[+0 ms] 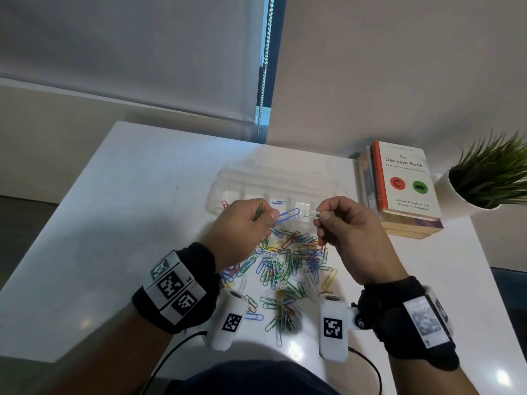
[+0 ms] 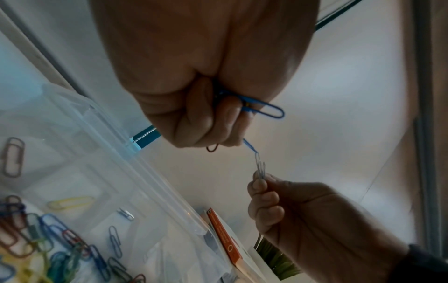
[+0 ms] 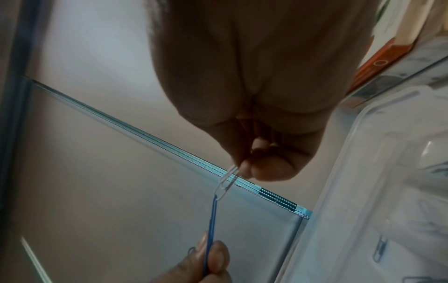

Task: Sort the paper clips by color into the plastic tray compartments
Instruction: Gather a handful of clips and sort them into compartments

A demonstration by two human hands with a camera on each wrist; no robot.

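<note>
Blue clip (image 1: pixel 288 215) linked to white clip (image 1: pixel 310 214), seemingly end to end, left-right

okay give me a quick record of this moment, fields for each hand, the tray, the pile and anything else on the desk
left hand: pinches blue clip, also holds green clip
right hand: pinches white clip, hooked to the blue clip
tray: clear, few clips in compartments
pile: mixed colours, near the person
other: books, potted plant

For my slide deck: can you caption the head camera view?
Left hand and right hand pull a linked blue wire paper clip and white wire paper clip apart above the mixed-colour clip pile.
</note>
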